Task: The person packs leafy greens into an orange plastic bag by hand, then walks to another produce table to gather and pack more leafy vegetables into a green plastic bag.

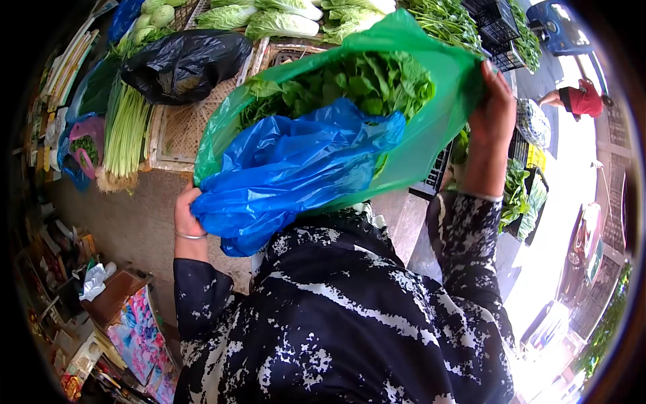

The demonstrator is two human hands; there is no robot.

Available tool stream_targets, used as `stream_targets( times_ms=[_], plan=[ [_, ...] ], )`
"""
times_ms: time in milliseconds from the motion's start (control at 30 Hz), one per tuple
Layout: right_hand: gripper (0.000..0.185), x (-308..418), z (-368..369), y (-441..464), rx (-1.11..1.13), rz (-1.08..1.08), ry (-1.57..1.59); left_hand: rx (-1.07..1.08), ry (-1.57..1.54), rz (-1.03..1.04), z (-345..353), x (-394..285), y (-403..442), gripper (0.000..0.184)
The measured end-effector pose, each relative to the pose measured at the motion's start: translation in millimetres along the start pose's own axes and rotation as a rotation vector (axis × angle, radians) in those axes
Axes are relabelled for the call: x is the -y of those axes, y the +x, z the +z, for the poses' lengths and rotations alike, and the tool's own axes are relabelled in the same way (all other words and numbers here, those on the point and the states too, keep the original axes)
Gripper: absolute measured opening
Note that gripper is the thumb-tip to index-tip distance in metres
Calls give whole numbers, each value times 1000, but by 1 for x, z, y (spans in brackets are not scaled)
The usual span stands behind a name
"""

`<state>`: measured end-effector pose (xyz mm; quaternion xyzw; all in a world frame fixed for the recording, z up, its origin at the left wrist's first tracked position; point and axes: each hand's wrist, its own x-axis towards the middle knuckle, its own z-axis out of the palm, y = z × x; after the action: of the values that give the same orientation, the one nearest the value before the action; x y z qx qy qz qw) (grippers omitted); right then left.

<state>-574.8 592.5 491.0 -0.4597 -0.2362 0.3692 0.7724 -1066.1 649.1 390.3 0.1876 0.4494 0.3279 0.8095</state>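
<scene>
Spread wide between my hands is a translucent green plastic bag (444,74) with its mouth facing me. Leafy greens (377,84) fill its upper part, and a crumpled blue plastic bag (289,168) lies over their near side. My right hand (494,101) is closed on the green bag's right edge, raised above the shoulder-side crates. On the other side, my left hand (188,212) is closed at the left edge, where the green and blue bags meet. Its fingertips are partly hidden behind the plastic, so I cannot tell whether it pinches both bags.
A black plastic bag (185,64) rests on a wicker tray (182,131) beside long-stemmed greens (126,128). Napa cabbages (282,23) lie along the back. Black crates (498,30) stand at the far right. A person in red (584,99) is on the street.
</scene>
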Motion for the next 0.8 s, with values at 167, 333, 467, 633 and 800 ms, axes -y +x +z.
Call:
stream_targets(
  times_ms=[167, 333, 467, 633, 800],
  plan=[
    [20, -9, 39, 76, 23, -75, -223, -15, -42, 13, 12, 3, -21, 42],
    [23, -127, 30, 114, -104, 101, -828, -229, -69, -217, -27, 57, 56, 27],
    [24, -176, 9, 107, -27, 139, -787, -68, 47, 92, -7, 40, 47, 15],
    [72, -153, 38, 49, 68, -204, -1727, 58, 178, 94, 5, 20, 24, 17],
    [72, -136, 95, -96, 880, -236, -1205, 10, 36, 88, 24, 17, 22, 14]
  ],
)
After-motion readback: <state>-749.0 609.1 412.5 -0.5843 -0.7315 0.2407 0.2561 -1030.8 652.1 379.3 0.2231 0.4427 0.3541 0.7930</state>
